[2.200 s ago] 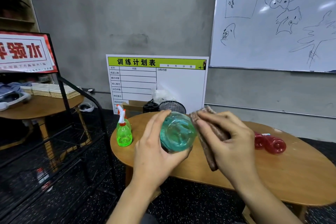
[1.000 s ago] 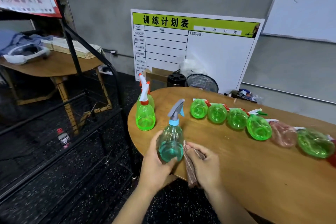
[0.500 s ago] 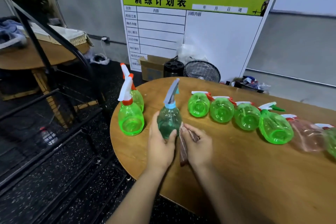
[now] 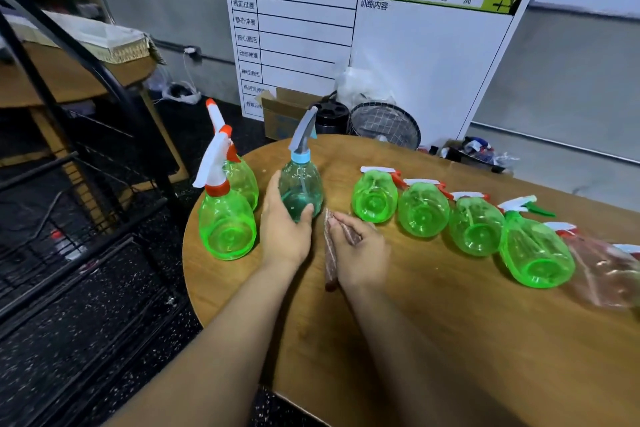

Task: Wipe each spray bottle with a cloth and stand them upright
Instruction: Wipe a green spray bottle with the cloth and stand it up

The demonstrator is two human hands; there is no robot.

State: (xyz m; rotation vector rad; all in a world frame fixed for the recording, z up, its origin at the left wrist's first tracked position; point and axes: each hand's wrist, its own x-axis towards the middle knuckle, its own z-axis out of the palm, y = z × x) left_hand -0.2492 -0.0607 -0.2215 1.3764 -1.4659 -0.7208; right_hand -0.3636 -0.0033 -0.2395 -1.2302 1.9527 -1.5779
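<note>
- The wooden table [image 4: 433, 340] carries everything; places below are given from the teal spray bottle [image 4: 300, 189].
- Nearest, just right of that bottle's base, the right hand [image 4: 360, 253] has its fingers curled round a folded brown cloth [image 4: 330, 253], which lies against the tabletop.
- The left hand [image 4: 284, 229] wraps the teal bottle's lower body, thumb across its front, fingers round its left side; the bottle is upright, grey trigger on top.
- Just left of it stand two green bottles [image 4: 227, 222], upright, one behind the other.
- To its right, four green bottles [image 4: 424, 208] lie on their sides in a row, bases toward the camera; a pinkish bottle [image 4: 609, 270] lies at the row's far right end.
- Beyond it, a schedule board [image 4: 381, 28] leans on the wall.
</note>
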